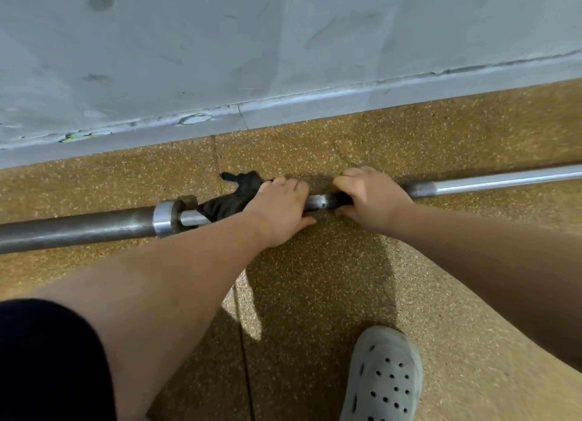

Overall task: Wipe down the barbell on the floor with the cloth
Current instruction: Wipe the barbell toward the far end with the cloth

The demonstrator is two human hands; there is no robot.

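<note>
A steel barbell (491, 181) lies across the speckled brown floor, parallel to the wall, its thicker dark sleeve and shiny collar (163, 217) at the left. A dark cloth (231, 198) is wrapped over the shaft just right of the collar. My left hand (278, 209) presses down on the cloth and the bar. My right hand (368, 197) grips the bare shaft a short way to the right, fingers curled over it. A short stretch of bar shows between the two hands.
A grey wall with a pale baseboard (315, 102) runs close behind the bar. My foot in a grey perforated clog (385, 376) stands at the lower right. A dark-clad knee (47, 357) fills the lower left corner.
</note>
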